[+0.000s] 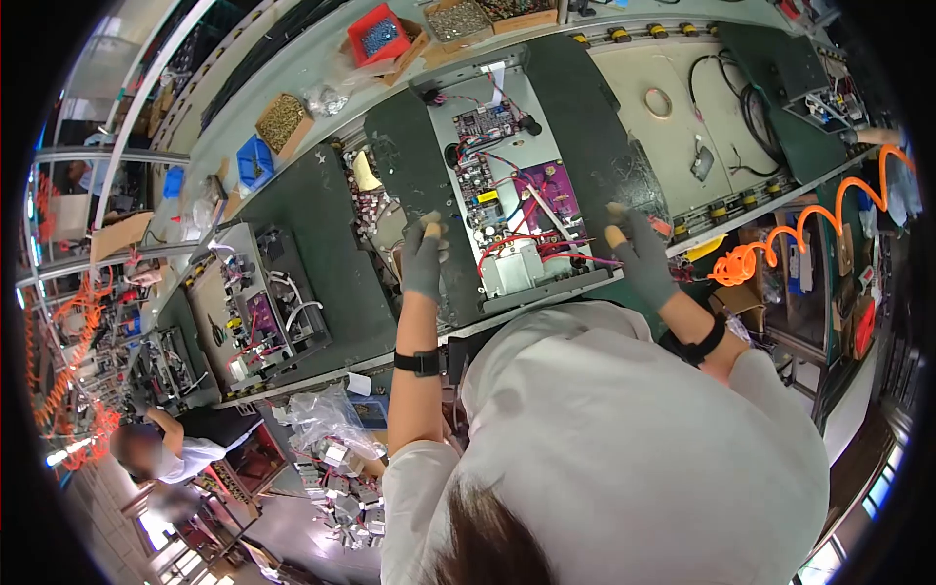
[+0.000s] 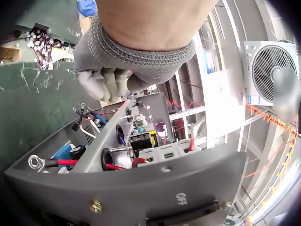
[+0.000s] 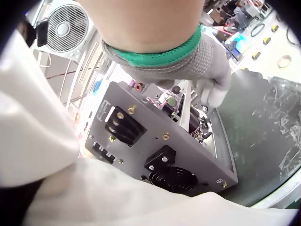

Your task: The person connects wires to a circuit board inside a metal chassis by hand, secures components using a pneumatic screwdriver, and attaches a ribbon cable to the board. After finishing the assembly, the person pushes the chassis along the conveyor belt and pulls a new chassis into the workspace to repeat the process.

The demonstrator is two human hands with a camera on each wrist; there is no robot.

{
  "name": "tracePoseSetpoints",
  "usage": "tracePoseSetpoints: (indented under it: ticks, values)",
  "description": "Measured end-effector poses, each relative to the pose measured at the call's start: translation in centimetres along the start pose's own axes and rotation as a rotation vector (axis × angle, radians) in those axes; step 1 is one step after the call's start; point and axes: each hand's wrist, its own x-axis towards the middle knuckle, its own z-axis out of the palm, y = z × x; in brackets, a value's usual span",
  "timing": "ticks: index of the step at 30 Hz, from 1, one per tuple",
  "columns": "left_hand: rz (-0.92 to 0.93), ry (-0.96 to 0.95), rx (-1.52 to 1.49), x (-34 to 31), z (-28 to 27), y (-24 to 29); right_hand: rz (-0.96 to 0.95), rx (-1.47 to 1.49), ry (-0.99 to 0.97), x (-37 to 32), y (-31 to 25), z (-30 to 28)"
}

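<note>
An open grey metal chassis [image 1: 507, 195] full of circuit boards and red, blue and white wires lies on a dark green mat [image 1: 585, 127] in front of me. My gloved left hand [image 1: 424, 255] grips the chassis's left wall, fingers curled over its top edge. In the left wrist view, that left hand [image 2: 106, 87] is above the chassis [image 2: 164, 183] and its switch panel. My gloved right hand [image 1: 634, 249] holds the right wall. The right wrist view shows the right hand [image 3: 209, 89] pinching the wall's edge above the chassis's [image 3: 155, 136] rear panel with sockets and a fan grille.
A second open chassis [image 1: 258, 312] sits to the left on the line. A red bin [image 1: 378, 37], a blue bin [image 1: 255, 161] and a cardboard box of screws [image 1: 283, 119] stand behind. An orange coiled hose [image 1: 780, 244] hangs at right. Another worker [image 1: 166, 448] is at lower left.
</note>
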Motion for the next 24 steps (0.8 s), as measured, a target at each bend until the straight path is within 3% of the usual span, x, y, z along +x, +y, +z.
tracePoseSetpoints:
  ticks: [2, 4, 6, 8, 10, 12, 13, 14, 16, 19, 24]
  values:
    - [-0.13, -0.109, 0.036, 2.1, 0.9, -0.7, -0.117, -0.1, 0.076, -0.8, -4.2, -1.1]
    - [-0.119, -0.138, 0.02, 4.1, 2.1, -0.6, -0.613, -0.388, 0.119, -1.2, -7.3, -1.7]
    - [-0.105, -0.144, 0.118, 6.5, 3.2, -0.5, -0.657, -0.396, 0.067, -1.5, -9.5, -1.1]
    - [-0.07, -0.166, 0.15, 8.9, 3.7, 0.0, -0.821, -0.498, -0.269, -1.4, -11.2, 0.0]
    - [-0.166, -0.182, 0.064, 11.4, 3.7, -0.5, -0.912, -0.549, -0.386, -1.3, -10.5, 2.5]
    - [-0.165, -0.188, 0.033, 12.4, 4.1, -0.8, -0.957, -0.623, -0.472, -1.0, -10.1, 4.6]
    - [-0.286, -0.221, -0.209, 12.5, 4.1, -0.7, -1.002, -0.691, -0.572, -0.9, -10.0, 5.5]
    - [-0.407, -0.25, -0.449, 12.6, 4.2, -0.6, -0.994, -0.685, -0.554, -0.8, -9.9, 6.3]
    - [-0.497, -0.222, -0.442, 12.2, 4.6, 0.4, -0.915, -0.861, -0.609, -0.4, -9.8, 7.2]
    - [-0.546, -0.258, -0.51, 12.0, 4.8, 0.1, -0.898, -0.852, -0.689, -0.2, -9.7, 6.5]
    - [-0.459, -0.233, -0.402, 9.0, 6.1, 2.9, -0.881, -0.702, -0.644, -0.1, -9.4, 1.9]
